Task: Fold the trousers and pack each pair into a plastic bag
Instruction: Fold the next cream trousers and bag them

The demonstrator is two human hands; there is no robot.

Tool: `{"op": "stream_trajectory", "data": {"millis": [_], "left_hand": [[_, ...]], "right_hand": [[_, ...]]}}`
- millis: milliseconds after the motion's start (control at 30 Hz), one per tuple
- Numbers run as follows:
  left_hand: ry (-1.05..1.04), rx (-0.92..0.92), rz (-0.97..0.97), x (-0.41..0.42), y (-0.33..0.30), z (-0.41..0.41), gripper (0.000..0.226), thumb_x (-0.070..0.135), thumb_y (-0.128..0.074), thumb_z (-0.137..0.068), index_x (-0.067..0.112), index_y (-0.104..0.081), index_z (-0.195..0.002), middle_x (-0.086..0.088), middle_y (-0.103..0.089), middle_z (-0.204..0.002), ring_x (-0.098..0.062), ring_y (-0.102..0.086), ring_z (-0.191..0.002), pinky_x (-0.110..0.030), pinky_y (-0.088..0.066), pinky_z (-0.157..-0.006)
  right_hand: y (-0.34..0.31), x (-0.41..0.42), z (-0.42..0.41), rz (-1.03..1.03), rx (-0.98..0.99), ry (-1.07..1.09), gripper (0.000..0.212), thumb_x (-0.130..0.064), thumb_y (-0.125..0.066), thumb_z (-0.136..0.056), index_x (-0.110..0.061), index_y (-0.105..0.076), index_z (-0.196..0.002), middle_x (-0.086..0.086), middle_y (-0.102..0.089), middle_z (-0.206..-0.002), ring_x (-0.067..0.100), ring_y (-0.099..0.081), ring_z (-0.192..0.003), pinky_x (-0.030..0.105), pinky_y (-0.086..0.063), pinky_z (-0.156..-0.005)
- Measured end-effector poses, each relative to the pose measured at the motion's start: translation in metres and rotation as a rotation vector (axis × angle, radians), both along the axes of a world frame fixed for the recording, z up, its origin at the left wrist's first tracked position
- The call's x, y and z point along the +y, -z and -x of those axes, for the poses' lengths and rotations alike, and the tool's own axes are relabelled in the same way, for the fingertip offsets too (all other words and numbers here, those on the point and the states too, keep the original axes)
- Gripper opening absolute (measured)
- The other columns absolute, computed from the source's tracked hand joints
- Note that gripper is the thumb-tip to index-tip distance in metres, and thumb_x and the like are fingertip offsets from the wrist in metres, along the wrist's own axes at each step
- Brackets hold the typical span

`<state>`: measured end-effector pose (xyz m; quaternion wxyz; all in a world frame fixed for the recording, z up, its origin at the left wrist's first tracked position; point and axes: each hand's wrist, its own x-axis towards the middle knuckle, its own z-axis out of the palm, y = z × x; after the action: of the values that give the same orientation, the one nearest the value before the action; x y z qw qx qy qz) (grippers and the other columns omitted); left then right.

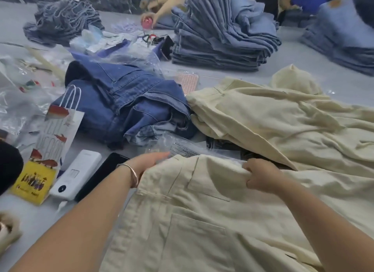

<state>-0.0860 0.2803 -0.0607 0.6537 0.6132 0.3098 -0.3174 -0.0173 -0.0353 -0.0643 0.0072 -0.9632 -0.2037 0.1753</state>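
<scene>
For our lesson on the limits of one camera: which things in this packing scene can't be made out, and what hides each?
- Head view: left hand fingertips, hidden behind the cream trousers waistband.
- Plastic bag label print: too small to read.
- Cream trousers' legs: cut off by the bottom edge.
- Other people at the denim stack: cut off by the top edge, blurred.
- Right hand grips the waistband; its fingertips are buried in fabric.

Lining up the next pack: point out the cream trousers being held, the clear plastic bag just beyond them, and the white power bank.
cream trousers (202, 207), head view, back panel below the waistband.
clear plastic bag (182, 145), head view, printed label area.
white power bank (75, 174), head view, middle of its top face.
</scene>
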Motion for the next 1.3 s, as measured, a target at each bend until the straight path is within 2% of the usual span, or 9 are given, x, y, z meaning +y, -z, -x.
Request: {"op": "stream_trajectory", "data": {"millis": [133, 300, 433, 533, 733, 867, 1033, 1200, 1300], "left_hand": [[0.583, -0.195, -0.736, -0.014, -0.008, -0.022, 0.045, 0.067, -0.060, -0.079, 0.022, -0.059, -0.068, 0.009, -0.051, -0.062, -0.007, -0.053, -0.051, -0.017, -0.034, -0.049], [0.288, -0.392, -0.351, -0.038, 0.005, -0.043, 0.019, 0.021, -0.076, -0.074, 0.011, -0.060, -0.078, -0.006, -0.048, -0.066, -0.012, -0.045, -0.054, -0.020, -0.036, -0.053], [0.050, -0.402, 0.179, -0.028, 0.000, -0.047, 0.036, 0.006, -0.057, -0.074, -0.012, -0.061, -0.105, -0.029, -0.061, -0.120, -0.030, -0.060, -0.104, -0.041, -0.044, -0.098], [-0.053, -0.514, 0.526, -0.009, -0.007, -0.048, 0.033, 0.014, -0.053, -0.082, -0.005, -0.066, -0.106, -0.023, -0.057, -0.131, -0.033, -0.056, -0.121, -0.045, -0.045, -0.103], [-0.329, -0.693, 0.103, -0.004, -0.007, -0.054, 0.017, 0.011, -0.068, -0.076, 0.017, -0.053, -0.071, -0.031, -0.057, -0.124, -0.033, -0.059, -0.110, -0.052, -0.041, -0.102], [0.045, -0.600, -0.136, 0.008, -0.015, -0.052, 0.078, 0.012, -0.083, -0.060, 0.029, -0.053, -0.130, -0.008, -0.061, -0.121, -0.022, -0.064, -0.105, -0.036, -0.051, -0.088], [0.289, -0.792, -0.576, 0.007, -0.038, -0.054, 0.022, 0.016, -0.086, -0.066, 0.018, -0.074, -0.084, 0.008, -0.067, -0.072, -0.005, -0.058, -0.068, -0.011, -0.045, -0.062], [0.108, -0.976, -0.616, 0.008, -0.045, -0.055, 0.030, 0.023, -0.074, -0.082, -0.003, -0.062, -0.074, -0.010, -0.042, -0.061, -0.015, -0.035, -0.061, -0.030, -0.027, -0.058], [0.206, -1.002, -0.798, 0.007, -0.049, -0.048, 0.012, 0.022, -0.074, -0.083, 0.010, -0.071, -0.079, -0.014, -0.065, -0.073, -0.013, -0.052, -0.069, -0.030, -0.040, -0.067]], "right_hand": [[-0.014, -0.011, 0.000, -0.153, 0.341, -0.004, 0.026, -0.031, -0.078, -0.070, -0.012, -0.065, -0.081, 0.004, -0.057, -0.125, 0.022, -0.050, -0.118, 0.036, -0.043, -0.095], [-0.011, -0.024, -0.002, -0.268, 0.424, 0.425, 0.056, -0.064, -0.037, -0.092, -0.018, -0.052, -0.064, -0.003, -0.059, -0.072, 0.019, -0.061, -0.083, 0.024, -0.038, -0.066], [-0.003, -0.053, -0.005, 0.012, 0.255, 0.243, 0.035, -0.059, -0.057, -0.085, -0.025, -0.048, -0.086, -0.012, -0.052, -0.082, 0.009, -0.049, -0.075, 0.021, -0.033, -0.057], [-0.008, -0.071, -0.011, -0.114, 0.202, 0.229, 0.029, -0.044, -0.064, -0.084, -0.023, -0.049, -0.069, -0.011, -0.046, -0.063, 0.017, -0.050, -0.067, 0.026, -0.032, -0.054], [-0.038, -0.068, -0.022, -0.444, -0.494, 0.301, 0.027, -0.024, -0.062, -0.089, -0.018, -0.049, -0.066, -0.005, -0.045, -0.058, 0.027, -0.047, -0.063, 0.034, -0.030, -0.057], [-0.035, -0.059, -0.018, -0.668, -0.399, 0.299, 0.037, -0.026, -0.058, -0.094, -0.021, -0.038, -0.063, -0.007, -0.039, -0.052, 0.024, -0.042, -0.059, 0.036, -0.030, -0.054], [-0.045, -0.077, -0.016, -0.383, -0.085, 0.200, 0.053, -0.057, -0.081, -0.063, -0.030, -0.051, -0.097, -0.011, -0.061, -0.083, 0.014, -0.054, -0.076, 0.036, -0.043, -0.067], [-0.050, -0.105, -0.019, -0.241, -0.411, 0.436, 0.027, -0.049, -0.074, -0.075, -0.027, -0.058, -0.075, 0.000, -0.062, -0.079, 0.027, -0.054, -0.078, 0.033, -0.036, -0.061], [-0.057, -0.109, -0.010, -0.348, -0.498, 0.397, 0.023, -0.036, -0.068, -0.084, -0.021, -0.065, -0.066, 0.002, -0.058, -0.071, 0.028, -0.052, -0.073, 0.033, -0.034, -0.059]]}}
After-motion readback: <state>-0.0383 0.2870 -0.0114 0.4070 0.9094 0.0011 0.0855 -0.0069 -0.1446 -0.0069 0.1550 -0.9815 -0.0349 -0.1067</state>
